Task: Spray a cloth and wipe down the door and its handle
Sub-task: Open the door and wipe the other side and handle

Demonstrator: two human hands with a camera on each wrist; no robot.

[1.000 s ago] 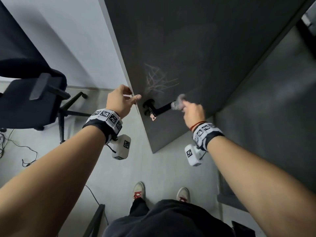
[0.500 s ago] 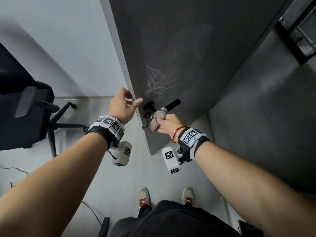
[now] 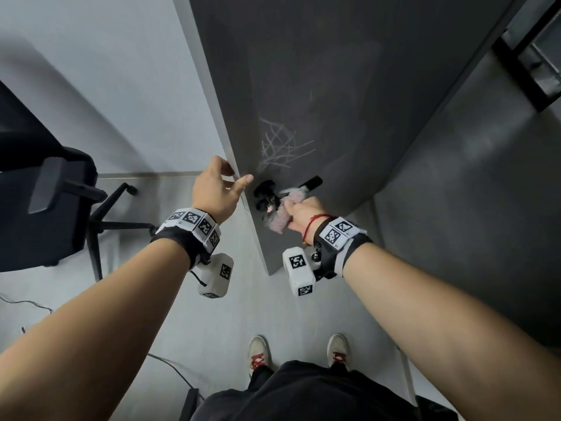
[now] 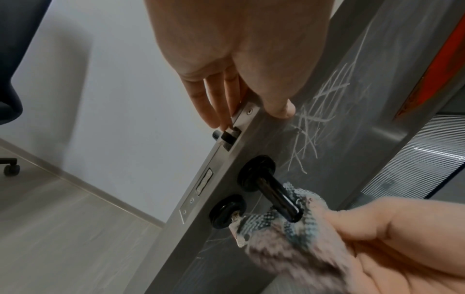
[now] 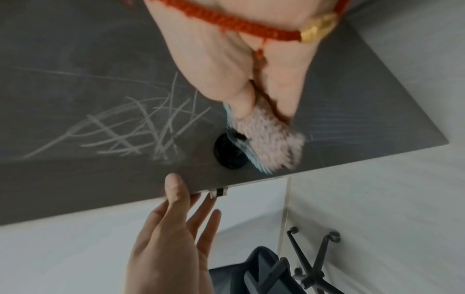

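both hands work the dark grey door [image 3: 334, 86]: left hand [image 3: 217, 189] steadies its edge, fingers relaxed; right hand [image 3: 303, 212], gripping the pinkish knitted cloth [image 3: 280, 221], has slid from the black lever handle [image 4: 278, 196] tip toward its base, so handle wiping continues.

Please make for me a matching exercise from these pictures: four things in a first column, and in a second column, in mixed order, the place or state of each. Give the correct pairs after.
Things:
1. left hand
2. cloth
3. door handle
4. office chair

Places or states:
A. black lever standing out from the grey door, partly wrapped
B. on the floor, to the left of the door
C. bunched in the right hand, against the lever
D. thumb on the door's face, fingers at its edge near the latch

Pairs: 1-D, 2-C, 3-A, 4-B
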